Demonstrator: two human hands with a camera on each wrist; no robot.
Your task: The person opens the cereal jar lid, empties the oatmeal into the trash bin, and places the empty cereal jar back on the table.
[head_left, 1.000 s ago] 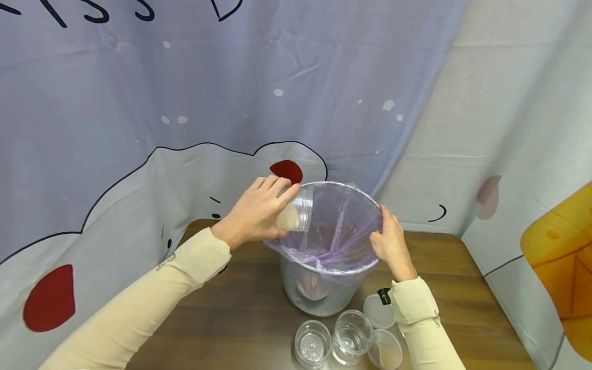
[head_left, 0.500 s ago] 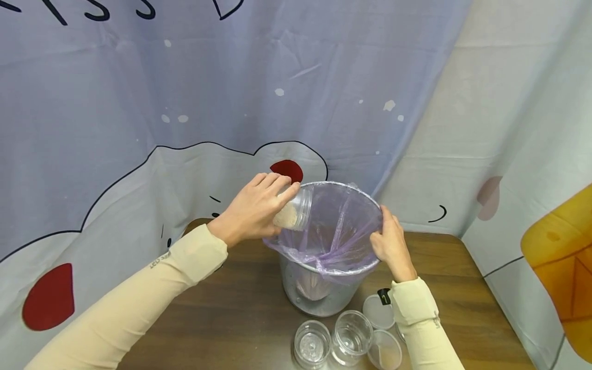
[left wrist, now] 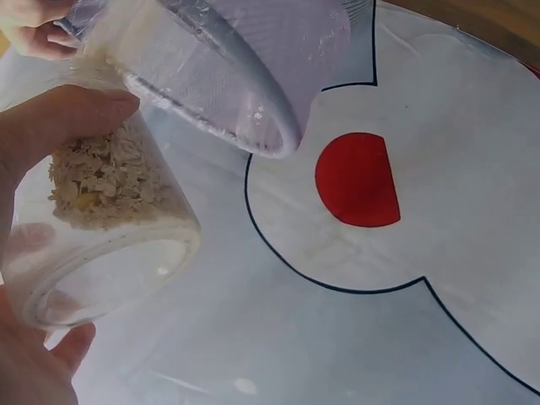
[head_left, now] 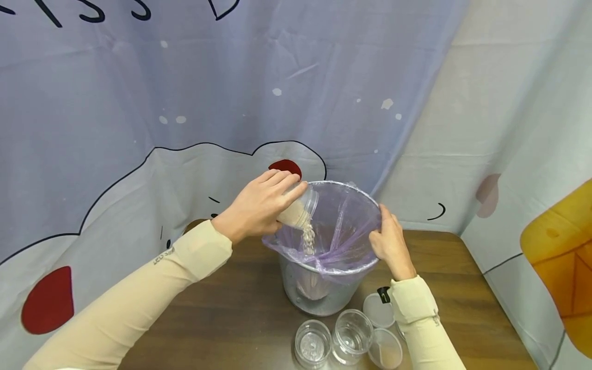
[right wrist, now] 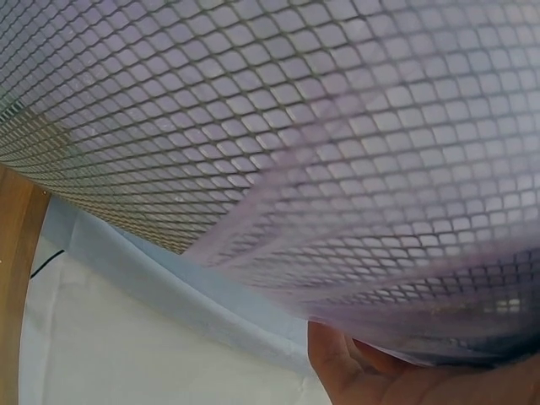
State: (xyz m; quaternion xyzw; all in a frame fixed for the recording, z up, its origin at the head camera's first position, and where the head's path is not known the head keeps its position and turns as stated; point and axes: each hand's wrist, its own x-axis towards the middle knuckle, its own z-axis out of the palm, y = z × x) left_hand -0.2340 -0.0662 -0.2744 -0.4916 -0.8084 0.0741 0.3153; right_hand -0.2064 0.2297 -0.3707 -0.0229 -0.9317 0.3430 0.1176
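My left hand [head_left: 261, 205] grips a clear plastic jar [left wrist: 169, 198] and tilts it over the rim of a mesh trash can [head_left: 319, 303]. Pale oat-like flakes [left wrist: 110, 181] fill part of the jar, and a stream of them [head_left: 308, 239] pours from its mouth. A thin purple bag [head_left: 342, 221] lines the can and folds over its rim. On the can's right side my right hand [head_left: 391, 241] holds the rim together with the bag; the right wrist view shows its fingers [right wrist: 333, 359] at the rim beside the metal mesh [right wrist: 253, 110].
In front of the can stand two clear jars, one at the left [head_left: 312, 343] and one beside it [head_left: 352, 336]. Round translucent lids [head_left: 386, 349] lie by my right forearm. A printed curtain [head_left: 231, 92] hangs right behind the wooden table [head_left: 222, 318].
The left hand has tipped the jar further down and slightly right. Flakes that were lying inside it now stream into the bag. My right hand stays on the rim.
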